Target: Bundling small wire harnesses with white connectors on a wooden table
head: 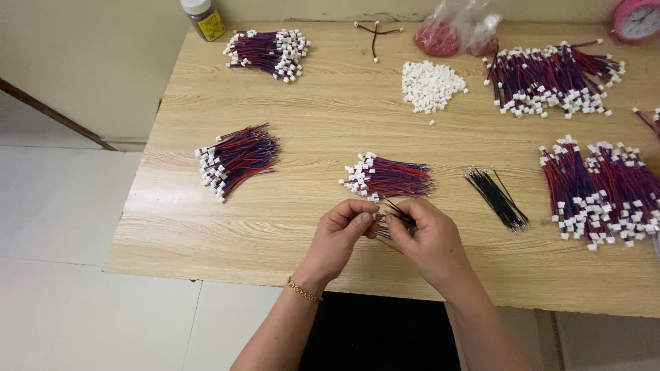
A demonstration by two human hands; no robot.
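My left hand (340, 230) and my right hand (430, 237) meet over the near edge of the wooden table (309, 117). Their fingertips pinch a small wire piece (382, 218) with a white plug, and thin black wires stick out of my right hand's fingers. Just beyond the hands lies a small bundle of red and blue wires with white plugs (386, 178). To its right lies a bunch of loose black wires (498, 198). A gold bracelet sits on my left wrist.
More red-blue wire bundles lie at the left (237, 159), far left (269, 51), far right (553, 77) and right (605, 189). A heap of white plugs (431, 85), a plastic bag of red parts (454, 31), a small bottle (203, 18) and a pink clock (639, 18) stand at the back.
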